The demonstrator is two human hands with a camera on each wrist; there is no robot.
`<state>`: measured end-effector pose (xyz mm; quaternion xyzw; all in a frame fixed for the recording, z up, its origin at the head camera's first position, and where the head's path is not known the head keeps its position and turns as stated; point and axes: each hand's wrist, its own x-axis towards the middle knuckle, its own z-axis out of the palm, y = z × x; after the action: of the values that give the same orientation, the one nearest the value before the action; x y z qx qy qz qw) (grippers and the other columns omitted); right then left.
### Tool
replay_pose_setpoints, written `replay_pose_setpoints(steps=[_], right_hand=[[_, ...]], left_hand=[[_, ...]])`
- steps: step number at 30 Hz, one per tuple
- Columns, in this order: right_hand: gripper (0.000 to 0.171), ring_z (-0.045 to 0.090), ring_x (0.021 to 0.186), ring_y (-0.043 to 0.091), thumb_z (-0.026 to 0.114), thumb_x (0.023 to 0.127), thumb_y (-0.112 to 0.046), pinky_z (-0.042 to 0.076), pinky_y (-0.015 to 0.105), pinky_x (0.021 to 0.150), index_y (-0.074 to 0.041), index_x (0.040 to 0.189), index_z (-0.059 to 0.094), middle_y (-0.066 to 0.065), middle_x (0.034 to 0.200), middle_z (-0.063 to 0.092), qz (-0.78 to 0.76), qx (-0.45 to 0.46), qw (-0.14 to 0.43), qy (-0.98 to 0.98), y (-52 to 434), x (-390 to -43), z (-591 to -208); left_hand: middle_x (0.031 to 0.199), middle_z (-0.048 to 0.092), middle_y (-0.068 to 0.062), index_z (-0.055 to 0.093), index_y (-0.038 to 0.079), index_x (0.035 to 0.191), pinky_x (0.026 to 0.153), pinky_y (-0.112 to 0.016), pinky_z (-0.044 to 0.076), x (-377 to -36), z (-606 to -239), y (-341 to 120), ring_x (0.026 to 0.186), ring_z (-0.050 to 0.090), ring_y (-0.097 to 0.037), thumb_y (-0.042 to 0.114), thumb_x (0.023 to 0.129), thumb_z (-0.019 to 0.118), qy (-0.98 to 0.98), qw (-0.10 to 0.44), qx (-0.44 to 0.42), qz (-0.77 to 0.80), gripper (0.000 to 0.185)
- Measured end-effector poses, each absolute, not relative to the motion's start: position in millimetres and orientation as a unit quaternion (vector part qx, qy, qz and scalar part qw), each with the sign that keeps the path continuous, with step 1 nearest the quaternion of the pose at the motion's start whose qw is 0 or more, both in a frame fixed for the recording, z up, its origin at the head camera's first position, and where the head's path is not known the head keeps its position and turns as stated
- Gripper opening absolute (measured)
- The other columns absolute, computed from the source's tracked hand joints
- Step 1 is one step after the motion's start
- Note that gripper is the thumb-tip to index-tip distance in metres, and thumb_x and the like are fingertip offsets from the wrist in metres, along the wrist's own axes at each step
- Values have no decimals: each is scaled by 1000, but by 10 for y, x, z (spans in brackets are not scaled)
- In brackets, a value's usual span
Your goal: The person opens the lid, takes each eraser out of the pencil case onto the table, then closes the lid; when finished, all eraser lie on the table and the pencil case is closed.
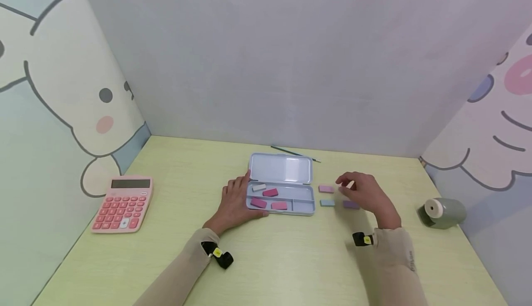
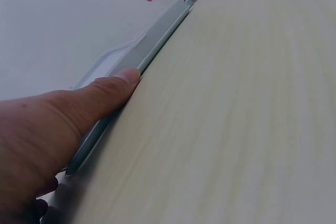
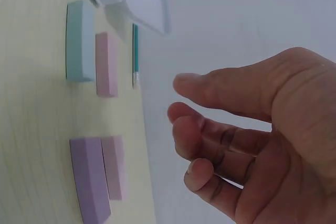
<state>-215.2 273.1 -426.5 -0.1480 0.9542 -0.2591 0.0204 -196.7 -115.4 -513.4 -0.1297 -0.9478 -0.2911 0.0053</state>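
Note:
A light blue pencil case [image 1: 307,208] lies with its lid [image 1: 282,167] up. Inside are a white eraser [image 1: 259,188], two dark pink erasers [image 1: 270,192] and a pink eraser [image 1: 279,205]. My left hand [image 1: 238,204] rests at the case's left end, its straight thumb [image 2: 113,85] touching the front edge. My right hand [image 1: 365,193] hovers with nothing in it, fingers loosely bent, thumb apart. Below it are a purple eraser [image 3: 92,179] and a pale pink eraser [image 3: 114,167]. Between hand and case lie a pink eraser [image 1: 326,189] and a light blue eraser [image 1: 327,202].
Behind the case lies a dark green pencil [image 1: 291,152]. A pink calculator [image 1: 122,204] sits at the left, and a grey-green pencil sharpener [image 1: 442,213] stands at the right edge. Upright panels border the table at the back and sides.

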Motion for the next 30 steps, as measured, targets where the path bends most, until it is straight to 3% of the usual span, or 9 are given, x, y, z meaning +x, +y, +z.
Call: replay_pose_setpoints(steps=[10, 18, 21, 25, 30], right_hand=[[32, 64, 86, 18, 77, 98, -11, 52, 28, 69, -3, 129, 73, 16, 119, 75, -309, -179, -5, 934, 2236, -2082, -4267], [32, 67, 86, 19, 78, 96, -6, 51, 25, 69, -3, 128, 74, 18, 119, 76, -315, -253, -64, 913, 1889, -2067, -4443], [32, 68, 90, 19, 78, 97, -10, 53, 26, 72, -5, 128, 75, 15, 120, 76, -309, -260, -52, 913, 1774, -2089, -4482], [30, 69, 93, 19, 76, 100, -12, 60, 35, 81, -7, 130, 75, 11, 117, 77, -302, -274, -13, 913, 1628, -2156, -4476], [24, 70, 91, 19, 74, 100, -7, 61, 43, 87, -8, 124, 79, 8, 109, 79, -284, -285, 31, 915, 1496, -2248, -4445]], left_hand=[[163, 43, -20, 16, 9, 173, 114, -60, 33, -1948, -5136, -1136, 144, 37, -42, 65, 75, 90, -947, 6, -131, -293, 135], [163, 43, -20, 16, 9, 173, 114, -60, 33, -1938, -5140, -1132, 145, 37, -42, 65, 75, 89, -946, 3, -129, -296, 135], [162, 44, -21, 16, 8, 173, 113, -60, 34, -1940, -5124, -1140, 143, 38, -43, 65, 75, 89, -947, 5, -130, -293, 134], [162, 44, -21, 16, 9, 173, 115, -60, 33, -1950, -5090, -1154, 143, 37, -42, 64, 75, 90, -948, 8, -125, -293, 134], [164, 42, -20, 15, 10, 173, 117, -61, 31, -1964, -5093, -1144, 146, 35, -42, 64, 76, 89, -946, -2, -125, -298, 134]])
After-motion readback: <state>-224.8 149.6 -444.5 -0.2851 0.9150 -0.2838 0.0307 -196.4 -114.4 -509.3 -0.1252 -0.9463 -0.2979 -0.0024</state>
